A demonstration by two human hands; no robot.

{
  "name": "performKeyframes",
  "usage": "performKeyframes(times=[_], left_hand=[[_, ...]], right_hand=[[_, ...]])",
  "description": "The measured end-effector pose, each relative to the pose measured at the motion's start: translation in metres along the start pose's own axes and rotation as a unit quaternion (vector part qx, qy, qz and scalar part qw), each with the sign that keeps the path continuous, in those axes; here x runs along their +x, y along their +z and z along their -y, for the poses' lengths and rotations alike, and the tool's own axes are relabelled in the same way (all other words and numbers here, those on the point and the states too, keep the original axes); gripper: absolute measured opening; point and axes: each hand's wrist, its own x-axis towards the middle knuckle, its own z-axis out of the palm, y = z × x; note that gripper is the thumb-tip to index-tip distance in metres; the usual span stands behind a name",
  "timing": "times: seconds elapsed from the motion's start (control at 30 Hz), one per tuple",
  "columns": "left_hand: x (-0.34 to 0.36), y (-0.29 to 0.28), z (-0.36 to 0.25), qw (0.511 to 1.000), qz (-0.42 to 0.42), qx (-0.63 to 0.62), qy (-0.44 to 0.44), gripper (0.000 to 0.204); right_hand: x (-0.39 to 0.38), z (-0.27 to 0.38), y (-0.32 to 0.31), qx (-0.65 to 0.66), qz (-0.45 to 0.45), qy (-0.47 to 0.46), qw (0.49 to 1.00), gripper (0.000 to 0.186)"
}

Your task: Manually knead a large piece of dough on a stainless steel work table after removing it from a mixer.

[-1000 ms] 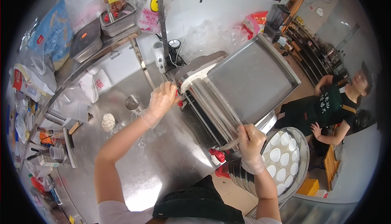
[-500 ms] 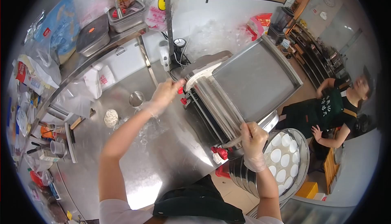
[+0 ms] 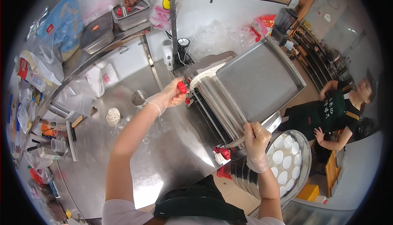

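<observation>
The dough roller (image 3: 223, 102) sits at the middle of the steel table (image 3: 163, 159). My left hand (image 3: 170, 96) has crept in since a second ago and now pinches its red knob (image 3: 181, 86) at 11 o'clock, while my right hand (image 3: 256, 137) stays clamped on the front bar at 4 o'clock. A steamer tray (image 3: 301, 143) of buns crowds that side; a small cup (image 3: 138, 98) stands at 9 o'clock.

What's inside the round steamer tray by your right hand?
The steamer tray holds rows of round white dough pieces. The right hand and the dough roller machine cover its left part; lower stacked trays can't be seen into.
</observation>
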Motion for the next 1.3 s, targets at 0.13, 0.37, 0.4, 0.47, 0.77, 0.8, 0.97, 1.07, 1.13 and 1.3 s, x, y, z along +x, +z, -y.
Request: performKeyframes(times=[0.13, 0.37, 0.4, 0.47, 0.77, 0.8, 0.97, 1.07, 1.13, 1.3], left_hand=[[-0.015, 0.005, 0.005, 0.839, -0.265, 0.404, 0.250, 0.054], [-0.004, 0.001, 0.024, 0.515, -0.290, 0.640, 0.491, 0.049], [0.000, -0.001, 0.024, 0.493, -0.286, 0.643, 0.511, 0.048], [0.006, -0.004, 0.021, 0.506, -0.263, 0.621, 0.538, 0.046], [-0.012, 0.009, 0.000, 0.971, -0.144, 0.186, 0.053, 0.066], [-0.015, 0.011, 0.004, 0.916, -0.184, 0.302, 0.188, 0.066], [-0.010, 0.007, 0.020, 0.600, -0.311, 0.588, 0.444, 0.061], [0.002, -0.003, 0.022, 0.547, -0.284, 0.643, 0.455, 0.055], [0.007, -0.008, 0.018, 0.636, -0.214, 0.609, 0.423, 0.054], [0.004, -0.006, 0.004, 1.000, 0.013, 0.016, -0.004, 0.060]], right_hand=[[0.000, 0.000, -0.001, 0.005, 0.000, -0.004, 1.000, 0.023], [0.000, -0.002, 0.000, 0.020, -0.001, 0.001, 1.000, 0.023], [0.000, -0.002, 0.000, 0.012, -0.001, -0.004, 1.000, 0.023], [0.000, -0.002, 0.000, 0.019, -0.001, 0.004, 1.000, 0.023], [0.000, -0.001, 0.000, 0.009, 0.000, -0.002, 1.000, 0.024], [0.000, -0.001, 0.000, 0.009, -0.001, -0.004, 1.000, 0.024], [-0.002, -0.003, 0.001, 0.021, -0.006, 0.006, 1.000, 0.025], [-0.002, -0.003, 0.002, 0.026, -0.006, 0.008, 1.000, 0.025], [-0.002, -0.003, 0.002, 0.018, -0.007, 0.006, 1.000, 0.026], [-0.002, -0.002, 0.002, 0.014, -0.001, 0.017, 1.000, 0.026]])
